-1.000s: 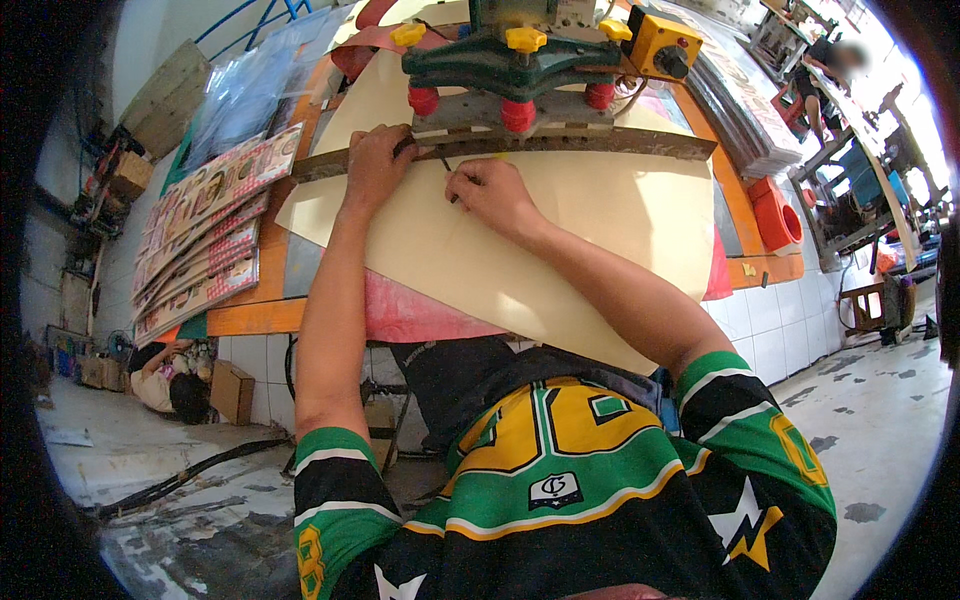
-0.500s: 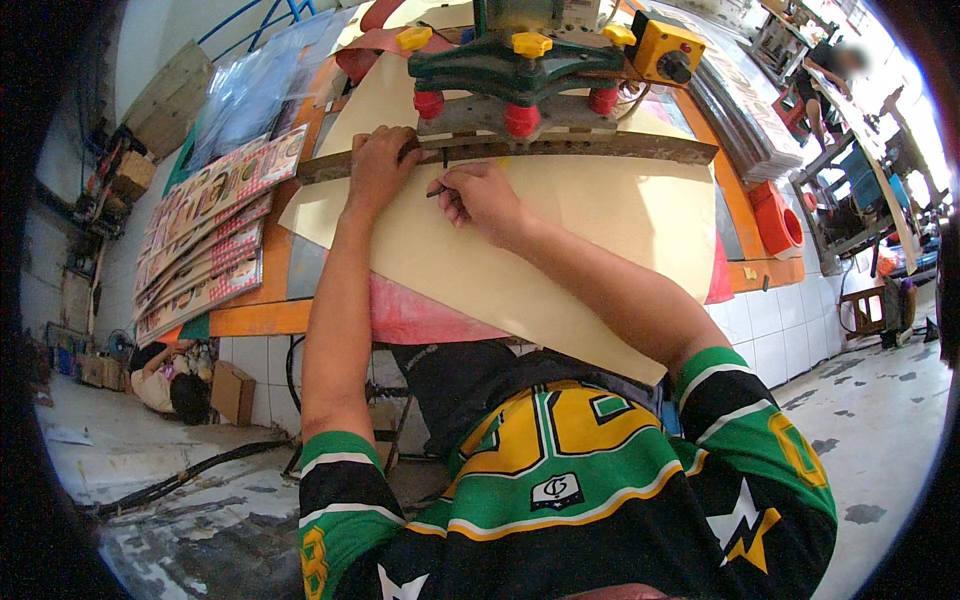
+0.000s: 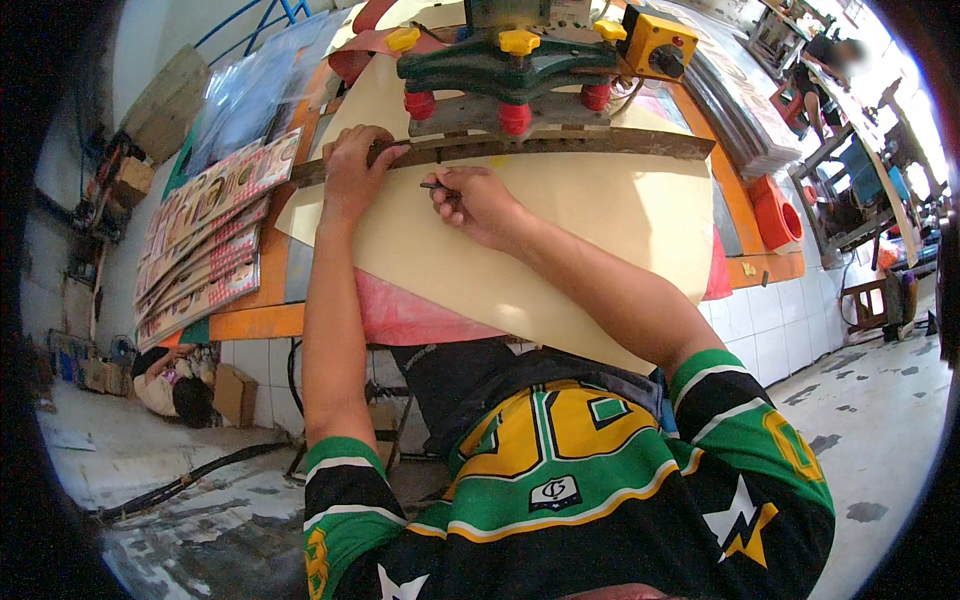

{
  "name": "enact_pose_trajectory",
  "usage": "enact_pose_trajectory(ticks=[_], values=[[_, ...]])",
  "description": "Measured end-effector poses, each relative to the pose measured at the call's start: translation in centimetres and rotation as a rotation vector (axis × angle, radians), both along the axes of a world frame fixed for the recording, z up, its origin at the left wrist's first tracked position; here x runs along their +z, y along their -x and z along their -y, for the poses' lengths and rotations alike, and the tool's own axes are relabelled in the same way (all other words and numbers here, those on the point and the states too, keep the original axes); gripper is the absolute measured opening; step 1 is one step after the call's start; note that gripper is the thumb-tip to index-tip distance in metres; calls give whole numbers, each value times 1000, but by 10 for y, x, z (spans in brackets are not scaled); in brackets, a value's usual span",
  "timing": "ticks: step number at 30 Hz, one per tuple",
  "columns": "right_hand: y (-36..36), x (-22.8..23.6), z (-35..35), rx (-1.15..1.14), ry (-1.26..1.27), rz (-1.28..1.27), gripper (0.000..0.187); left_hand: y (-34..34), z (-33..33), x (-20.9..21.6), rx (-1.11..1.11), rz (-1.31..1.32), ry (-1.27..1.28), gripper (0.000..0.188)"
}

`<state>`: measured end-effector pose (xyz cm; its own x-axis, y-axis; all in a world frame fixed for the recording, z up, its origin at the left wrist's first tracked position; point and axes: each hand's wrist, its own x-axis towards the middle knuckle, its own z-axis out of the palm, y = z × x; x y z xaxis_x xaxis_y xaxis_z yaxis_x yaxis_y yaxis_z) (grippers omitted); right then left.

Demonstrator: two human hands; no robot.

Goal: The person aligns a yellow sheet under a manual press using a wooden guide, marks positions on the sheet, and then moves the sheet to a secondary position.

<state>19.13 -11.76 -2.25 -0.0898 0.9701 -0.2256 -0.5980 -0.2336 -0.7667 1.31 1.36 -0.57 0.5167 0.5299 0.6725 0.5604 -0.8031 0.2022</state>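
Note:
A long, narrow metal bar (image 3: 560,143) lies across a big pale yellow sheet (image 3: 590,210) under the machine. At the bar's left part, my left hand (image 3: 350,168) is closed over it, fingers on the far side and thumb along the near side. My right hand (image 3: 478,205) rests on the sheet just below the bar. Pinched between its thumb and fingers is a short, thin dark stick (image 3: 432,185), whose exact kind I cannot make out. Above the bar stands a dark green machine head (image 3: 500,68) with yellow knobs and red feet.
Printed boards (image 3: 210,215) are stacked at the left, beside clear plastic sheets (image 3: 250,95). A red sheet (image 3: 420,312) shows under the yellow one. At the right are a yellow control box (image 3: 658,46), a wrapped stack (image 3: 740,120) and a red container (image 3: 775,215). Other people sit farther off.
My left hand has slid a little left along the bar, its thumb now farther from the bar's middle. My right hand has shifted slightly, still pinching the dark stick.

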Motion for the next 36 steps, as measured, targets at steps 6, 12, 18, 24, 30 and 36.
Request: enact_pose_trajectory(ticks=[6,12,18,24,30,36], values=[[-7,2,1,123,87,-227,14,10,-5,1,-15,178,-15,14],[-12,-4,-6,194,144,-296,16,4,-10,-5,60,76,-155,19],[-12,-4,-6,211,145,-291,17,-5,-7,-9,17,-158,-76,26],[-13,-3,-6,197,124,-250,20,-9,-9,0,24,-224,65,28],[-10,-3,-6,213,113,-244,20,-6,-13,2,18,-267,74,30],[-11,-6,-7,208,100,-241,21,-11,-8,10,95,-360,78,45]])
